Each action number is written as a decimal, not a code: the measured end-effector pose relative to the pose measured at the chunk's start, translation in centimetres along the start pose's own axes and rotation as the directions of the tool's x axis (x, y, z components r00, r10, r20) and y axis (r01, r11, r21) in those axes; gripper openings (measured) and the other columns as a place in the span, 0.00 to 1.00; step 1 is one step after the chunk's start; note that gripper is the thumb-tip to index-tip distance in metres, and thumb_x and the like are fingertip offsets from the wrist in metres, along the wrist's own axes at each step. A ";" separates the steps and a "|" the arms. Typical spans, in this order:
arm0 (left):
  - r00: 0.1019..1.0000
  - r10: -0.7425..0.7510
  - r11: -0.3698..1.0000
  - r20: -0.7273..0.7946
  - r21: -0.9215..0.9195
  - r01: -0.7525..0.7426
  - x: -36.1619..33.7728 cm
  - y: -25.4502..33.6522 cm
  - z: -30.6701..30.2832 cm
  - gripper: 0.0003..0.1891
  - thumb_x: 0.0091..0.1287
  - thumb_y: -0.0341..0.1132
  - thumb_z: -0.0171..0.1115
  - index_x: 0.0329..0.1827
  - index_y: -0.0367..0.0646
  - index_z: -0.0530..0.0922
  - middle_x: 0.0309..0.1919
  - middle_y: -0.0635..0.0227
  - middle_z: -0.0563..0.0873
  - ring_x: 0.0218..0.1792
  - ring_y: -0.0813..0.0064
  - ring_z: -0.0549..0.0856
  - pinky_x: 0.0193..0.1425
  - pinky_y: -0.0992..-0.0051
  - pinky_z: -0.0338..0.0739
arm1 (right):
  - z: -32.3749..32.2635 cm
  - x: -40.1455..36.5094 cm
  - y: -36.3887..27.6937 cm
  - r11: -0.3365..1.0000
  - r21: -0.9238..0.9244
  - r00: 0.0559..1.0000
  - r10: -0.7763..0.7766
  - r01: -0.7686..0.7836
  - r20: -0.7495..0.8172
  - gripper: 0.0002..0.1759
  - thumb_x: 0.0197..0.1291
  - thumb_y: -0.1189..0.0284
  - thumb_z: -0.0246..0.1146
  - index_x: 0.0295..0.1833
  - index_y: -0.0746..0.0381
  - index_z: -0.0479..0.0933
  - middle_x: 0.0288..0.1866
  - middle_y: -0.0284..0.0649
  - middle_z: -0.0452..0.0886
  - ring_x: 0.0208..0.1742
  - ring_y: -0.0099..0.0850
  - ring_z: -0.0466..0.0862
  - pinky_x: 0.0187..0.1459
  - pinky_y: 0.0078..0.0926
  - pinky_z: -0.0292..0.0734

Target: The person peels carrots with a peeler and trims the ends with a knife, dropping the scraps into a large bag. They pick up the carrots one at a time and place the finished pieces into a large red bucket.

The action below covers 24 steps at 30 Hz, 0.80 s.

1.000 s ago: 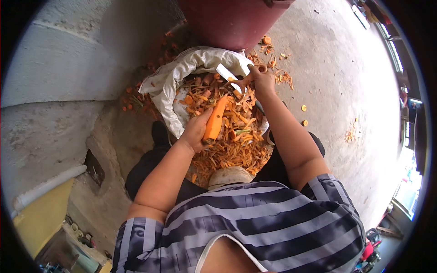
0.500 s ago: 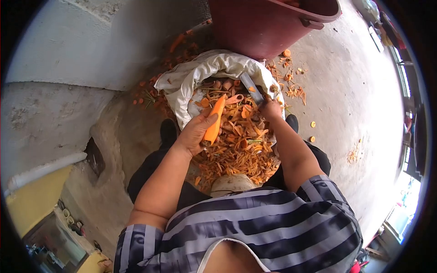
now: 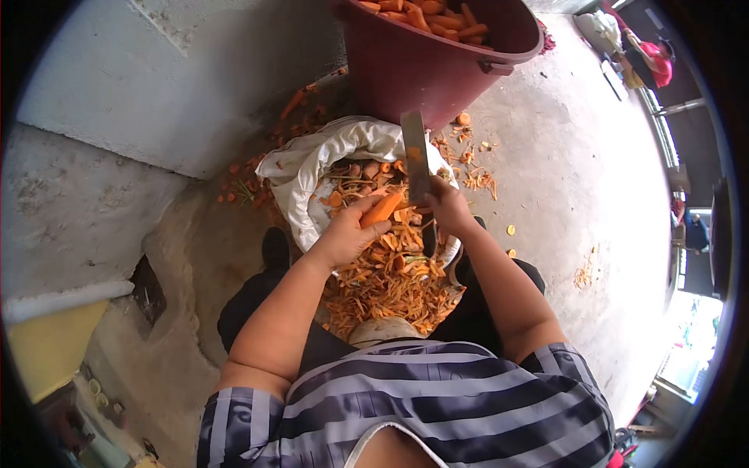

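because trimmings seem meant for the sack [image 3: 296,183], the left hand [image 3: 348,234] grips the carrot [image 3: 381,210] above its opening, the right hand [image 3: 449,207] clasping the knife [image 3: 416,156] above it too.

Sack [image 3: 290,191] lies beneath the fingers [image 3: 365,206], peelings [image 3: 382,290] in it. Tub [image 3: 421,82] stands beyond the fingers, carrots [image 3: 445,21] inside. Wall [image 3: 101,93] is left of the fingers; scraps [image 3: 480,181] lie on the floor [image 3: 550,175], beyond and right.
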<state>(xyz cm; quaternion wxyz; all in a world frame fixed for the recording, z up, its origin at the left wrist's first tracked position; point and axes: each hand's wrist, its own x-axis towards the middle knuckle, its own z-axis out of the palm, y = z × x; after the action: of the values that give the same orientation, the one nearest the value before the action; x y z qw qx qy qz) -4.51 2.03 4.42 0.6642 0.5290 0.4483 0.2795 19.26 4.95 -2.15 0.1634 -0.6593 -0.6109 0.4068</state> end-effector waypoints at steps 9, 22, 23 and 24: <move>0.923 0.345 0.857 -0.172 0.458 -0.235 0.9 0.7 1.5 0.21 0.55 0.32 0.64 0.53 0.38 0.73 0.43 0.58 0.77 0.46 0.58 0.77 0.51 0.69 0.71 | -1.8 -3.0 -4.8 0.330 0.820 0.880 0.267 -0.467 0.394 0.26 0.61 0.69 0.52 0.64 0.66 0.58 0.47 0.45 0.73 0.35 0.33 0.78 0.33 0.28 0.77; 0.944 0.317 0.768 -0.092 0.608 -0.200 2.8 0.5 2.3 0.21 0.52 0.27 0.64 0.52 0.43 0.74 0.40 0.61 0.76 0.43 0.59 0.77 0.46 0.67 0.72 | -2.7 -1.8 -5.3 0.845 0.465 0.934 0.105 -0.265 0.341 0.40 0.37 0.38 0.66 0.43 0.64 0.71 0.23 0.32 0.70 0.16 0.18 0.70 0.13 0.13 0.63; 0.947 0.308 0.766 -0.090 0.615 -0.190 2.9 0.6 2.5 0.20 0.52 0.28 0.64 0.50 0.43 0.75 0.41 0.60 0.77 0.44 0.57 0.77 0.48 0.64 0.72 | -2.3 -1.7 -4.9 0.855 0.450 0.936 0.104 -0.257 0.335 0.40 0.37 0.38 0.66 0.42 0.64 0.71 0.22 0.32 0.70 0.15 0.18 0.70 0.13 0.13 0.63; 0.934 0.348 0.753 -0.080 0.618 -0.227 2.9 0.4 2.6 0.21 0.52 0.27 0.63 0.51 0.43 0.75 0.39 0.61 0.76 0.42 0.59 0.77 0.46 0.66 0.72 | -2.1 -1.7 -4.7 0.866 0.434 0.938 0.103 -0.248 0.330 0.40 0.38 0.38 0.66 0.42 0.64 0.71 0.21 0.32 0.70 0.15 0.18 0.70 0.13 0.13 0.63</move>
<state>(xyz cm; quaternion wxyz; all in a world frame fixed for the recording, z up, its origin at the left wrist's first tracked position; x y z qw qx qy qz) -0.86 3.45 4.07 0.3656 0.7449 0.4875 0.2717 17.79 4.86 3.12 0.1867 -0.5849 -0.4483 0.6497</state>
